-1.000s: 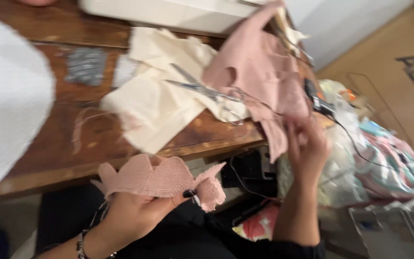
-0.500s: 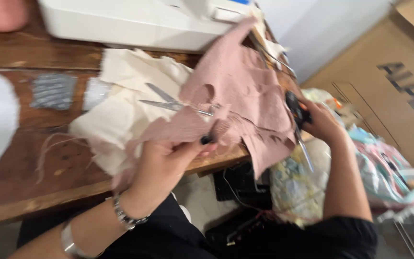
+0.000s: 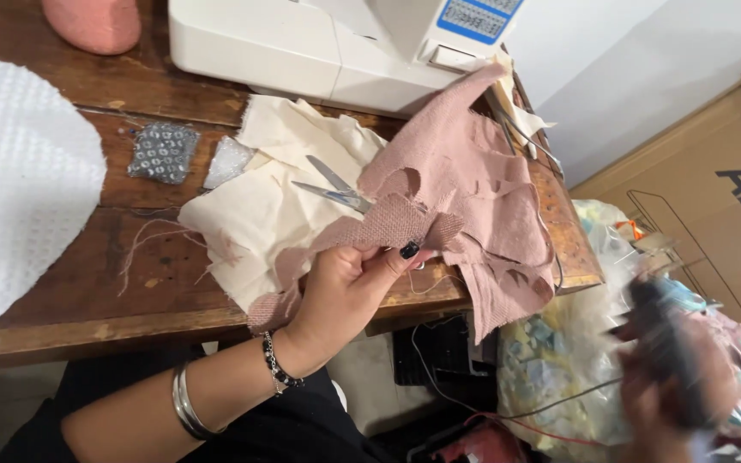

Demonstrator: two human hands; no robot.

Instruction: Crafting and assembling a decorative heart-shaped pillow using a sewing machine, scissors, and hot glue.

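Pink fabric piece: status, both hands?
Left hand pinching pink fabric piece over table edge. Right hand blurred, off table, holding dark object. Scissors lie beside.

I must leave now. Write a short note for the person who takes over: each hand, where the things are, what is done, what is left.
Left hand: its grip pinches a small pink fabric piece above the table edge.
Right hand: off to the right, low, blurred; it seems to hold a dark object, unclear what.
Scissors: lying on the cream cloth, partly under the large pink fabric, by the sewing machine.
Done: the large fabric has cut-out holes.
Left: cannot tell.
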